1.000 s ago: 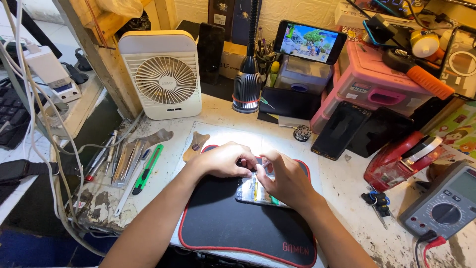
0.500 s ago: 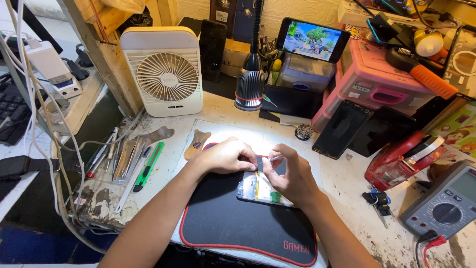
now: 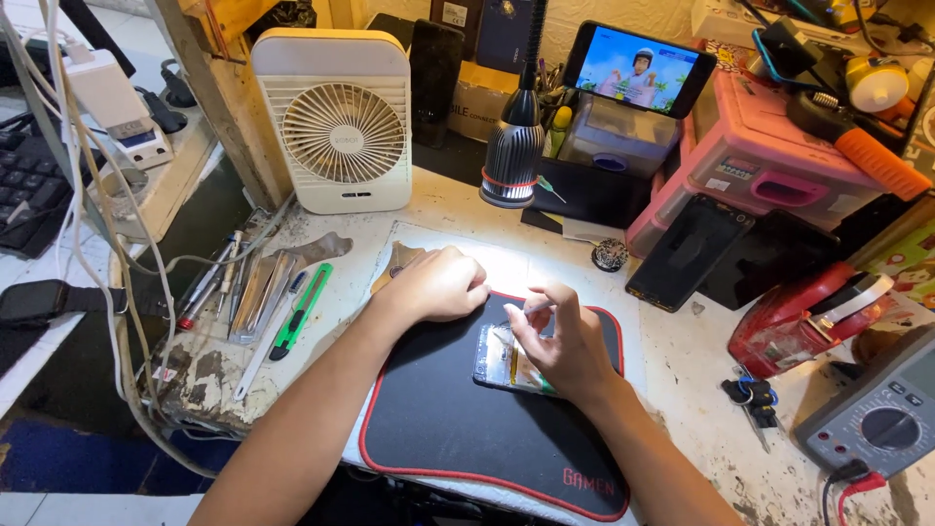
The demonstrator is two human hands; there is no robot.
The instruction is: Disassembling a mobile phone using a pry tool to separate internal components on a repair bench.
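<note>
Fingers of the right hand (image 3: 560, 341) are loosely curled, the thumb and forefinger tips brought close together above an opened rectangular phone (image 3: 511, 358) with exposed inner parts; whether a small part is pinched between them cannot be told. The heel and lower fingers of this hand rest on the phone's right portion. The left hand (image 3: 438, 284) is closed into a loose fist, fingers pressed together and folded under, resting on the upper edge of a black, red-trimmed fabric mat (image 3: 443, 419); what it holds, if anything, is hidden.

The phone lies flat near the middle of the mat, its long axis running from the person toward the lamp, slightly tilted, open side up, showing a yellow strip and metallic parts.

A black ribbed lamp head (image 3: 511, 161) on a gooseneck lights the worn, chipped pale desk (image 3: 682, 360). To the left lie metal tweezers and picks (image 3: 248, 287) and a green-handled knife (image 3: 300, 312); behind stands a cream square plastic fan (image 3: 339, 122)
</note>
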